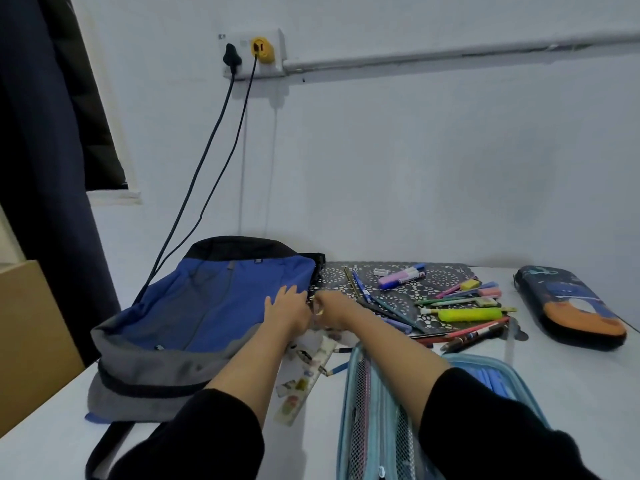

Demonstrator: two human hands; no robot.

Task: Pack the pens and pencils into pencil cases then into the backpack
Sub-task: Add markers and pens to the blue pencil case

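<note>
Left hand (287, 308) flat on backpack (214, 299), fingers straight. Right hand (334, 306) curled beside it, grasp unclear. Pens (450, 301) loose, blue case (367, 427) open. Packing seemingly barely begun. Next: gather pens into case.

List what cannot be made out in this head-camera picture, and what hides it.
1. Head view: whether the right hand grips anything; it is blurred where it meets the left hand.
2. Head view: contents of the light blue pencil case; the right arm covers it and the bottom edge cuts it off.
3. Head view: print on the marker; too small.
</note>
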